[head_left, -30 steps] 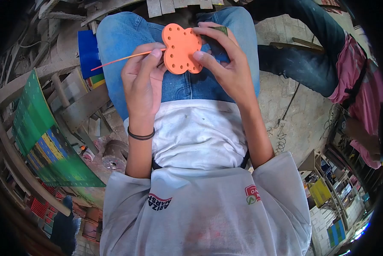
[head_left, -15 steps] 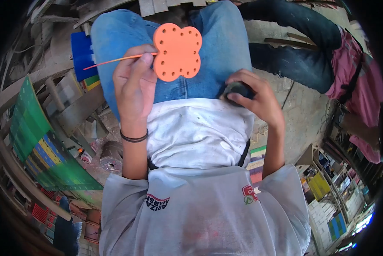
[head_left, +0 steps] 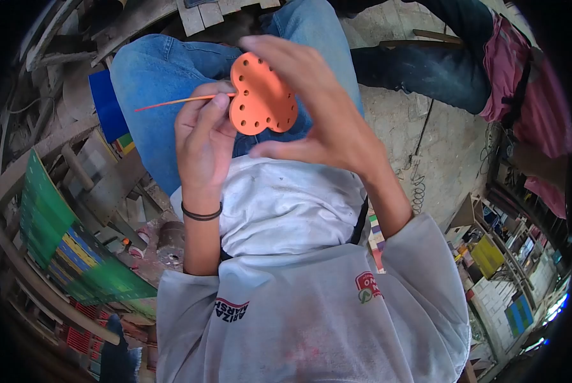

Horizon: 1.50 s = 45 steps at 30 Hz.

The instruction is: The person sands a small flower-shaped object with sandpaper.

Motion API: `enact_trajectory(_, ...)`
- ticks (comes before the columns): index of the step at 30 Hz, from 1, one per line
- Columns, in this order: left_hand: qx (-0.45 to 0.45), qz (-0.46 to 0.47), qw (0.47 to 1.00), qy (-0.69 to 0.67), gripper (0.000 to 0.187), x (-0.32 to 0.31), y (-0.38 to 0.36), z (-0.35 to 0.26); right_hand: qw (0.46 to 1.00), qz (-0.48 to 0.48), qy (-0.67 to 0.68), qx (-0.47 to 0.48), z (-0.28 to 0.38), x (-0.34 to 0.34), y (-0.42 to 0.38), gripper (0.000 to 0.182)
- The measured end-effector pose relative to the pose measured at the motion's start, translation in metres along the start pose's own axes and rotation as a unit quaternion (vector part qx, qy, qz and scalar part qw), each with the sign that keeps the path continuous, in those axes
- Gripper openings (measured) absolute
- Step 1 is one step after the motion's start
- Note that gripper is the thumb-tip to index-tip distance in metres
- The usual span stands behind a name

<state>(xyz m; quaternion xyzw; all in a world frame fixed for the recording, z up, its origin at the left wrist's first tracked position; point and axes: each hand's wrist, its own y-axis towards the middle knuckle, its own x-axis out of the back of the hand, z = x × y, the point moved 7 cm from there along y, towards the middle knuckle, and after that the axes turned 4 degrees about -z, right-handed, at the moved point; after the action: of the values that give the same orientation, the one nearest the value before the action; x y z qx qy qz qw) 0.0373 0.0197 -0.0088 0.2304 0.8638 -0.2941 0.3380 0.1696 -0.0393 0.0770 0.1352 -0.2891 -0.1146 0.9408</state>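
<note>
My left hand (head_left: 204,131) pinches a thin orange-and-pink stick (head_left: 171,102) close to its right end. At that end, an orange scalloped board (head_left: 254,96) with a row of small round holes along its edge sits beside my fingertips, above my lap. My right hand (head_left: 318,105), blurred by motion, is spread with thumb and fingers apart around the board's right side. Its fingers overlap the board's upper right edge in this view. The thumb lies below the board, pointing left.
A person in dark trousers and a pink top (head_left: 522,70) is close by on the right. Green painted panels (head_left: 50,204) lean at the left near a blue item (head_left: 110,105). Wooden planks (head_left: 203,16) lie ahead of my knees. A coiled cable (head_left: 418,185) rests on the floor at right.
My right hand has let go of a dark rounded object at my lap and risen leftward to the board, spreading open. The board has turned, now seen more edge-on; my left hand keeps the stick.
</note>
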Motion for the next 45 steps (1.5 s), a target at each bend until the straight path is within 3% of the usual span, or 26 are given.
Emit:
enact_trajectory(6, 0.014, -0.008, 0.999, -0.038, 0.019, -0.001, -0.002, -0.003, 0.999, -0.004, 0.032, 0.004, -0.008, -0.016, 0.008, 0.093)
enact_trajectory(10, 0.052, -0.026, 0.998, 0.011, 0.019, 0.004, -0.014, -0.015, 1.000, -0.006, 0.014, -0.010, -0.015, -0.014, 0.002, 0.093)
enact_trajectory(11, 0.004, -0.088, 0.971, 0.223, 0.016, 0.014, -0.027, -0.034, 1.000, -0.001, 0.016, -0.013, -0.016, -0.013, 0.001, 0.092)
enact_trajectory(12, -0.047, -0.144, 0.894, 0.423, 0.014, 0.018, -0.034, -0.054, 1.000, 0.004, 0.017, -0.016, -0.016, -0.012, 0.000, 0.091)
enact_trajectory(13, -0.044, -0.140, 0.893, 0.425, 0.014, 0.011, -0.033, -0.062, 1.000, 0.000, 0.016, -0.020, -0.015, -0.010, 0.000, 0.091)
enact_trajectory(14, -0.232, -0.055, 0.776, 0.584, 0.012, -0.024, -0.036, -0.088, 0.999, 0.004, 0.028, -0.015, -0.011, -0.008, 0.001, 0.088)
enact_trajectory(15, -0.402, 0.032, 0.594, 0.697, 0.012, -0.059, -0.050, -0.099, 0.999, 0.009, 0.044, -0.007, -0.005, -0.009, 0.002, 0.086)
enact_trajectory(16, -0.401, 0.027, 0.589, 0.701, 0.012, -0.064, -0.045, -0.106, 0.999, 0.011, 0.051, -0.003, -0.002, -0.010, 0.004, 0.086)
enact_trajectory(18, -0.389, 0.153, 0.544, 0.728, 0.019, -0.078, -0.033, -0.098, 0.998, 0.028, 0.050, 0.037, 0.008, -0.012, 0.006, 0.084)
enact_trajectory(19, -0.390, 0.147, 0.539, 0.732, 0.019, -0.074, -0.032, -0.101, 0.997, 0.030, 0.055, 0.043, 0.010, -0.011, 0.010, 0.084)
enact_trajectory(21, -0.297, 0.199, 0.642, 0.678, 0.017, -0.062, -0.027, -0.095, 0.997, 0.048, 0.039, 0.053, 0.015, -0.008, 0.012, 0.082)
enact_trajectory(24, -0.216, 0.201, 0.663, 0.688, 0.014, -0.062, -0.026, -0.089, 0.996, 0.052, 0.031, 0.065, 0.016, -0.004, 0.010, 0.077)
enact_trajectory(27, -0.215, 0.224, 0.688, 0.656, 0.011, -0.063, -0.026, -0.081, 0.991, 0.064, 0.008, 0.119, 0.020, -0.002, 0.008, 0.072)
enact_trajectory(31, -0.235, 0.229, 0.704, 0.630, 0.007, -0.067, -0.025, -0.078, 0.991, 0.046, 0.023, 0.124, 0.019, 0.004, 0.005, 0.070)
enact_trajectory(37, -0.295, 0.250, 0.646, 0.658, 0.009, -0.086, -0.031, -0.077, 0.990, 0.051, 0.011, 0.133, 0.020, 0.011, 0.001, 0.073)
enact_trajectory(39, -0.318, 0.264, 0.602, 0.684, 0.012, -0.092, -0.034, -0.074, 0.992, 0.049, 0.013, 0.113, 0.019, 0.013, -0.002, 0.075)
enact_trajectory(45, -0.316, 0.283, 0.538, 0.729, 0.014, -0.103, -0.037, -0.070, 0.996, 0.035, 0.067, 0.049, 0.012, 0.014, -0.012, 0.081)
